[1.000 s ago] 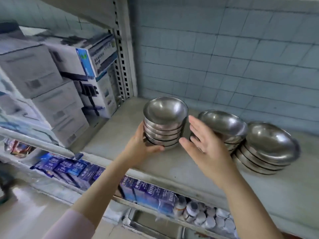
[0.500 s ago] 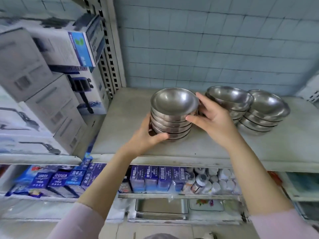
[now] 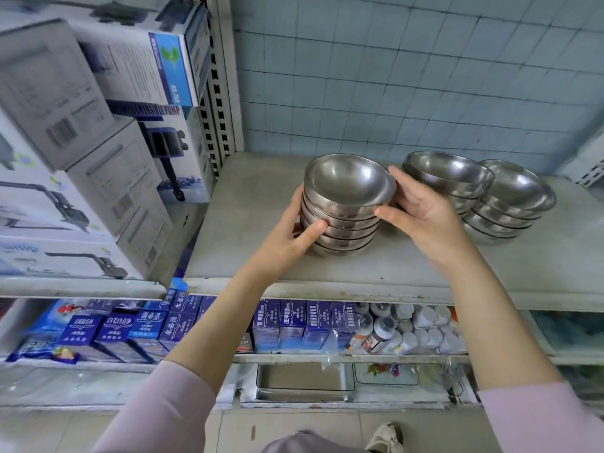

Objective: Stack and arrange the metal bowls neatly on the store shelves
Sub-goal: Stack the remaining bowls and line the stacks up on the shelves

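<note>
A stack of several nested metal bowls (image 3: 346, 204) stands on the grey shelf (image 3: 392, 266). My left hand (image 3: 291, 237) grips the stack's left side, thumb across the lower bowls. On the right side my right hand (image 3: 421, 210) holds the upper bowls, thumb under the top rim and fingers behind it. Two more stacks of metal bowls stand to the right: the middle stack (image 3: 454, 178) is just behind my right hand, and the right stack (image 3: 513, 204) leans against it.
White pump boxes (image 3: 108, 152) fill the shelf bay to the left, beyond a perforated metal upright (image 3: 219, 93). Blue cartons (image 3: 294, 322) and small white bottles (image 3: 421, 331) line the shelf below. A blue tiled wall (image 3: 408, 76) backs the bowl shelf.
My right hand moved from open air beside the stack to grip its right side. The view pulled back and down, showing the lower shelves.
</note>
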`<action>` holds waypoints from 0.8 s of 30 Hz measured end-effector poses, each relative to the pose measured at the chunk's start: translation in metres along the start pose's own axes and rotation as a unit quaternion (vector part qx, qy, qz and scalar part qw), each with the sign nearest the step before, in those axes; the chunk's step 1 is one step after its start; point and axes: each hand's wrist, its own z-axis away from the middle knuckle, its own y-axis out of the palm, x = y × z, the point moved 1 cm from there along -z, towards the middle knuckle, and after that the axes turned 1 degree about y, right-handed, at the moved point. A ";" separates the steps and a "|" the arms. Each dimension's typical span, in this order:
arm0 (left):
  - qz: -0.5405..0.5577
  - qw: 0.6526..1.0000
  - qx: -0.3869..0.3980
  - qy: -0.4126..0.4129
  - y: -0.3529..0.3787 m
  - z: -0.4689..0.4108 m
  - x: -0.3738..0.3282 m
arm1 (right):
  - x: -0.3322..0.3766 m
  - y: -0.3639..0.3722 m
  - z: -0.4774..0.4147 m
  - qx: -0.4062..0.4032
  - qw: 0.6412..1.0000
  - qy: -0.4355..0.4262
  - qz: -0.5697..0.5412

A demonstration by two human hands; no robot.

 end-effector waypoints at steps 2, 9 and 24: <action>-0.001 1.000 0.000 -0.003 0.000 0.001 -0.001 | -0.001 -0.002 -0.001 0.013 1.000 -0.006 0.004; -0.042 0.997 0.037 -0.058 -0.005 -0.001 0.009 | -0.021 0.004 0.010 -0.009 0.997 0.002 -0.076; -0.088 0.996 -0.003 0.008 0.022 0.012 -0.023 | -0.013 -0.011 0.046 -0.067 0.981 0.057 -0.173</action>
